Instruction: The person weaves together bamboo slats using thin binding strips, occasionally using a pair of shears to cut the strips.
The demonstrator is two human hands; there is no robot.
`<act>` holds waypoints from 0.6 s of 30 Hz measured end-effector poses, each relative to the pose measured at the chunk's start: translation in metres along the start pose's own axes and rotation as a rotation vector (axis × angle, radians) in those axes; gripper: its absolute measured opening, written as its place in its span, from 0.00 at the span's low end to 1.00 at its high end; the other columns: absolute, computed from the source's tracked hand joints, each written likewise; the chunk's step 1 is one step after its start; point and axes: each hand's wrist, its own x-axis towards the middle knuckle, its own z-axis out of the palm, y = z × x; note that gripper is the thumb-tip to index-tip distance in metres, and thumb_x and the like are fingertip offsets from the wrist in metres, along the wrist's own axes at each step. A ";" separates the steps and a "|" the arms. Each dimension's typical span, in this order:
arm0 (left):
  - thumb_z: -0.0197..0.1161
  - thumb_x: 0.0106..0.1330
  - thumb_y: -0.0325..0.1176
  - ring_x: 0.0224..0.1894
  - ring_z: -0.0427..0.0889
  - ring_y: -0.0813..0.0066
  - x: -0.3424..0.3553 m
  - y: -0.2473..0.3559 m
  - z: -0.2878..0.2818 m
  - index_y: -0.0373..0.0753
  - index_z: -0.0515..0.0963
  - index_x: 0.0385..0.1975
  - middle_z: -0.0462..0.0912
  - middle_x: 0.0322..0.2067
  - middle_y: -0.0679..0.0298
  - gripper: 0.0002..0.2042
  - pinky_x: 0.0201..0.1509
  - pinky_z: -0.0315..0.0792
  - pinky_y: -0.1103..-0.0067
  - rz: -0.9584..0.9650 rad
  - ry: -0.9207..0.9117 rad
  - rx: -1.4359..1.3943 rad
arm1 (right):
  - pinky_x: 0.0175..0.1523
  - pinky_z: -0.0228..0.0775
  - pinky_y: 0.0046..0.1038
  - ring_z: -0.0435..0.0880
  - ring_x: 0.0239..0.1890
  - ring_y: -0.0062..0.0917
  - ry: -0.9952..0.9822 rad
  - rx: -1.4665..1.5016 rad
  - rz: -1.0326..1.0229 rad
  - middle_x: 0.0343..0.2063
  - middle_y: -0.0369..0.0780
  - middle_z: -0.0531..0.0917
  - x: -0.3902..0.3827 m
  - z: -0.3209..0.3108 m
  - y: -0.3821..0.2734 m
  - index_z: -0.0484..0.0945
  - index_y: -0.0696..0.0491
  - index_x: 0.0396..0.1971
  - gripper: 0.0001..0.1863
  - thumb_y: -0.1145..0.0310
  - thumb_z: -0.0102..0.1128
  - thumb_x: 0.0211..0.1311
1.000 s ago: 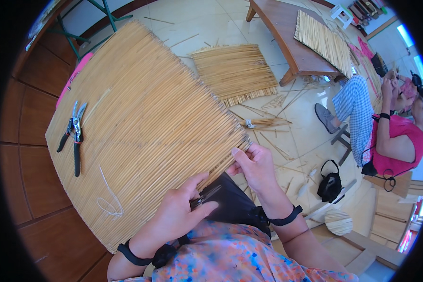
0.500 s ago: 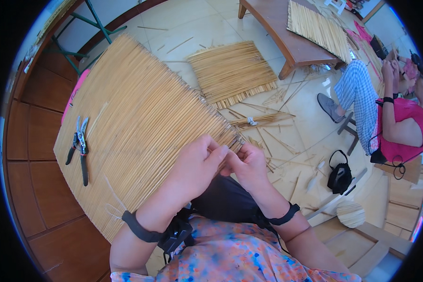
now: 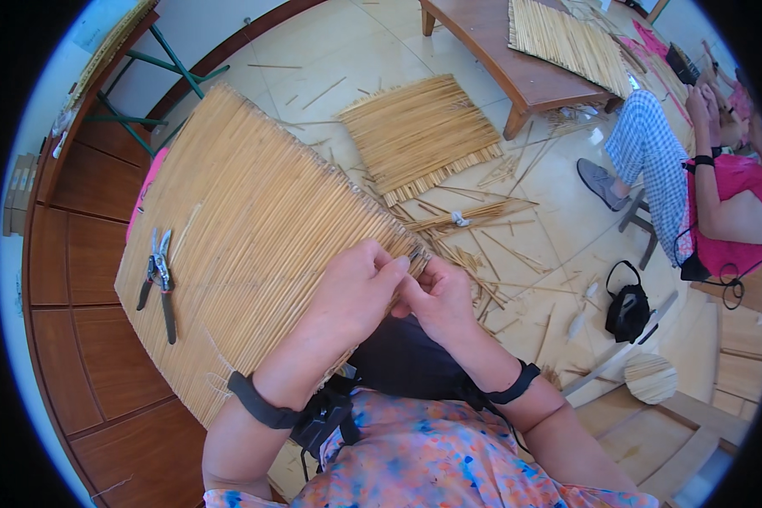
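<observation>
A large mat of straw stalks (image 3: 245,212) spreads in front of me. My left hand (image 3: 356,296) is closed at its right edge, thumb and fingertips pinched close to the corner. My right hand (image 3: 436,300) meets it there, gripping that edge from the right; what exactly sits between the fingertips is too small to make out. Red-and-black-handled pruning shears (image 3: 168,317) lie on the mat's left part. Below them a loose white thread (image 3: 220,372) lies on the stalks.
A smaller straw mat (image 3: 415,131), a tied stalk bundle (image 3: 491,210), scattered stalks and a black bag (image 3: 626,313) are on the floor. A low wooden table (image 3: 483,59) bears another mat (image 3: 567,42). A seated person in pink (image 3: 728,220) works at right. Wooden panels (image 3: 102,339) stand at left.
My left hand has moved up and right to meet my right hand at the mat's edge. The scene has shifted slightly as the view turned.
</observation>
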 end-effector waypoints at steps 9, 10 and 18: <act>0.60 0.68 0.33 0.19 0.85 0.68 0.001 0.000 0.011 0.30 0.75 0.31 0.82 0.20 0.55 0.10 0.25 0.77 0.75 0.137 0.077 0.012 | 0.28 0.76 0.18 0.83 0.25 0.17 0.019 -0.038 -0.031 0.28 0.38 0.84 -0.002 0.001 0.001 0.77 0.62 0.43 0.08 0.74 0.58 0.68; 0.60 0.68 0.33 0.20 0.84 0.69 0.001 -0.001 0.012 0.30 0.75 0.31 0.82 0.20 0.56 0.10 0.26 0.77 0.76 0.144 0.092 0.006 | 0.29 0.75 0.18 0.83 0.25 0.17 0.023 -0.069 -0.022 0.28 0.38 0.84 -0.002 0.000 0.000 0.77 0.62 0.42 0.08 0.74 0.58 0.68; 0.61 0.67 0.34 0.21 0.78 0.75 -0.009 -0.019 0.005 0.31 0.74 0.33 0.80 0.20 0.60 0.11 0.26 0.72 0.78 0.199 0.098 -0.032 | 0.24 0.73 0.19 0.83 0.21 0.19 0.031 -0.067 -0.055 0.22 0.39 0.83 -0.001 -0.001 -0.004 0.75 0.61 0.32 0.08 0.72 0.57 0.68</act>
